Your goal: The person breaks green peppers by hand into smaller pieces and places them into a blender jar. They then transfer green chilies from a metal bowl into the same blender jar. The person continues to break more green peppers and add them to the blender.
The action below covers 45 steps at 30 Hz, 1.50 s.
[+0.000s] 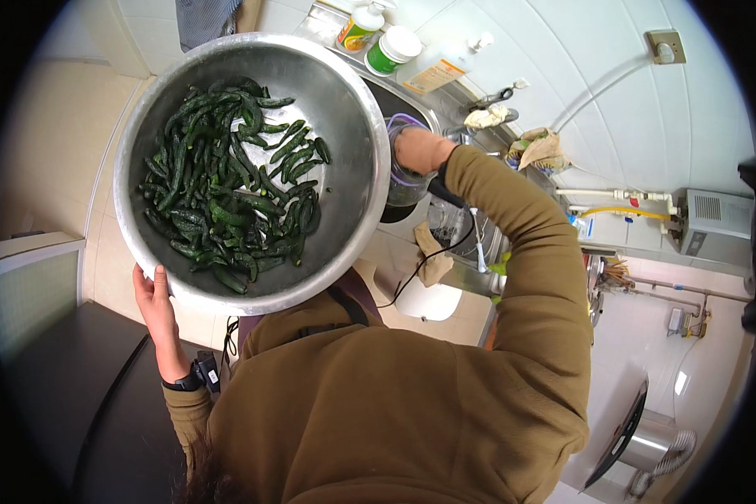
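Note:
A large round metal basin (378,164) holds many small dark green cucumbers (227,183), heaped mostly toward its left side. My left hand (157,302) grips the basin's rim at the lower left, thumb on top. To the right of the basin, my right hand (421,151) reaches into the mouth of a clear container (409,192) with a purple rim. The fingers are hidden inside, so their hold cannot be told.
Beyond the basin, a pump bottle (360,28), a green and white tub (394,50) and a clear pump jug (438,69) line the sink's back edge. A beige cloth (433,255) and black cable lie near the sink's front.

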{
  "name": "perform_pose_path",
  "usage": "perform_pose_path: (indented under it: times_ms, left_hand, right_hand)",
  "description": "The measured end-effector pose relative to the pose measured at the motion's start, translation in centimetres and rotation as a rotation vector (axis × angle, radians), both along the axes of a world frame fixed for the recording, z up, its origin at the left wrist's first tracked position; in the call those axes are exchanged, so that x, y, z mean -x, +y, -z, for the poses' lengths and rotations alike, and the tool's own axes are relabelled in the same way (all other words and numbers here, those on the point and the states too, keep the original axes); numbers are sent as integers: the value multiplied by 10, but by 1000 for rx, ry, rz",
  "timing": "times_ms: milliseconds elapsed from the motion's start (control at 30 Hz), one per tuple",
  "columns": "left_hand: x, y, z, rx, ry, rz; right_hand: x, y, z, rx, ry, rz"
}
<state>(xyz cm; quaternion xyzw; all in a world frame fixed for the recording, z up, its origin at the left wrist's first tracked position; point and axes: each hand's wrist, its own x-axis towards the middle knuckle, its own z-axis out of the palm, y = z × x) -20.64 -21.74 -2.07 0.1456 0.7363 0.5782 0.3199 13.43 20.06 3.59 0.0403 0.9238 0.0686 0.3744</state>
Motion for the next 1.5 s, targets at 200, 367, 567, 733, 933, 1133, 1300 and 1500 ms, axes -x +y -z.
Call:
perform_pose_path:
  times_ms: [200,367,567,733,933,1133,1300,1500]
  left_hand:
    - [3,1,3,-75,-41,8]
    - [5,2,5,-64,-80,-16]
    - [5,1,6,-122,-35,11]
    - [7,0,3,-164,-121,59]
    - [9,-2,-3,-126,-129,96]
    - [7,-2,-7,-139,-141,105]
    - [3,1,-7,-128,-109,67]
    - [8,-1,-3,-152,-112,66]
  right_hand:
    - [-15,-1,-83,-145,398,213]
    - [22,-42,-134,125,1007,652]
    - [120,-123,-131,1616,1181,1338]
    - [219,-161,-39,1502,786,1604]
    - [255,-157,47,753,501,1355]
    - [265,-195,63,605,196,1185]
    - [284,-216,63,356,233,1158]
    - [266,-179,87,516,429,1103]
